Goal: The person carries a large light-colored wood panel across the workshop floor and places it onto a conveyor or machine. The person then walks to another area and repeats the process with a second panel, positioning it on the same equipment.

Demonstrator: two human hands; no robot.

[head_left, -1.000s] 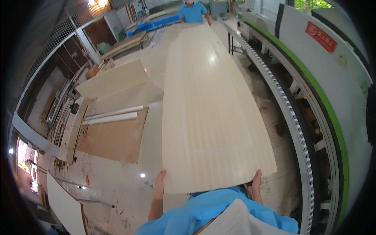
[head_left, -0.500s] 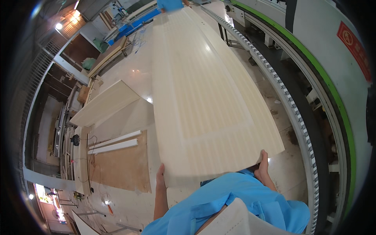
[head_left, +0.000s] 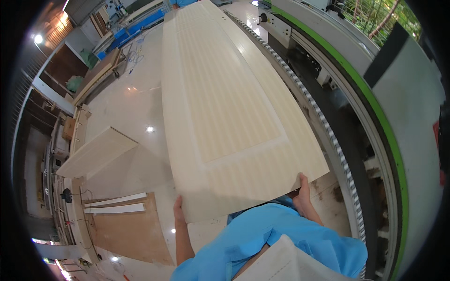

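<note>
A long pale wood-grain door panel (head_left: 225,107) with a recessed rectangular outline stretches from me to the far end of the room. My left hand (head_left: 178,209) grips its near left corner, thumb showing at the edge and the other fingers hidden beneath. My right hand (head_left: 303,195) holds the near edge close to the right corner, its thumb up and its remaining fingers out of sight under the panel. At the far end stands another person in blue (head_left: 183,3), mostly cut off by the frame.
Along the right runs a machine with a roller rail (head_left: 323,119) and a green strip (head_left: 361,79). On the left, a brown board (head_left: 126,234) with white strips (head_left: 119,209) lies on the floor. A pale panel (head_left: 98,152) leans behind it.
The panel, still in both my hands, has shifted right, closer to the roller rail. My view has swung right, so the floor board and leaning panel sit further left.
</note>
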